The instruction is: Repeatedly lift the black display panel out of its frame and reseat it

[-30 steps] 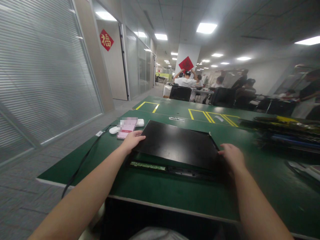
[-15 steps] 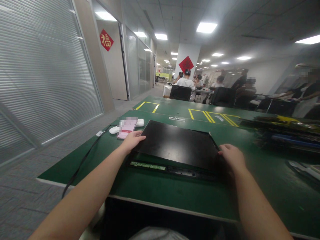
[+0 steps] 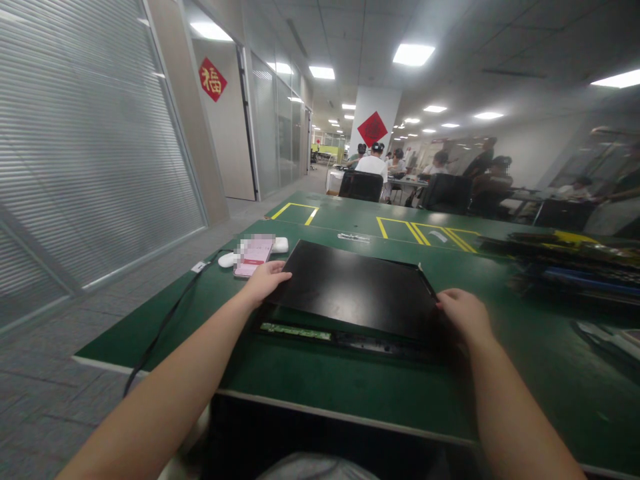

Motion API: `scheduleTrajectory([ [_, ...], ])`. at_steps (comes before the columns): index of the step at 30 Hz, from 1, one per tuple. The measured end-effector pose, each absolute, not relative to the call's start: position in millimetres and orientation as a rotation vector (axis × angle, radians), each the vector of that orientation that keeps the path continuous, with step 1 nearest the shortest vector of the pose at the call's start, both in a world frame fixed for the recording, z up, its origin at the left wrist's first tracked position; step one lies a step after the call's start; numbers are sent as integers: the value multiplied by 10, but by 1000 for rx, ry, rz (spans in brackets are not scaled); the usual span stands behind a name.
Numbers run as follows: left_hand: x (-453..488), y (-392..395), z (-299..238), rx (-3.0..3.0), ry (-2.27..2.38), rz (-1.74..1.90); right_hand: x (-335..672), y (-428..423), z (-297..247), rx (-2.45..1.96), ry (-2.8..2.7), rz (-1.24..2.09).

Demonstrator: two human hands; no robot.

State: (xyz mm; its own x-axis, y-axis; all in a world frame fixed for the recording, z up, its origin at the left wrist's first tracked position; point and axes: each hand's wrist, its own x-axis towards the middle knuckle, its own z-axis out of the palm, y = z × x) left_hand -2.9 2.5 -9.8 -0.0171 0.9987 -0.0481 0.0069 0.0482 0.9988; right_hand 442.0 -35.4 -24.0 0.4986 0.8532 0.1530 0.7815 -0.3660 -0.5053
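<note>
A flat black panel (image 3: pixel 357 288) lies on the green table (image 3: pixel 320 377), its near edge raised over a thin frame with a green circuit strip (image 3: pixel 295 331). My left hand (image 3: pixel 265 280) grips the panel's left edge, fingers curled over it. My right hand (image 3: pixel 464 313) holds the panel's right near corner, fingers wrapped round the edge.
A phone with a pink screen (image 3: pixel 253 256) and a white charger (image 3: pixel 280 245) lie left of the panel, with a black cable (image 3: pixel 165 320) running off the table edge. Stacked dark parts (image 3: pixel 570 263) sit at the right. Several people sit at far tables.
My hands and the panel have not visibly moved. A person in the background has lowered their arms.
</note>
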Motion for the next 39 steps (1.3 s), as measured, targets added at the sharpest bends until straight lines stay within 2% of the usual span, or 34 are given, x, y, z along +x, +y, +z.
scheduleTrajectory([
  [39, -31, 121, -199, 1153, 1361, 1229, 4444, -337, -234, -2263, -1346, 253],
])
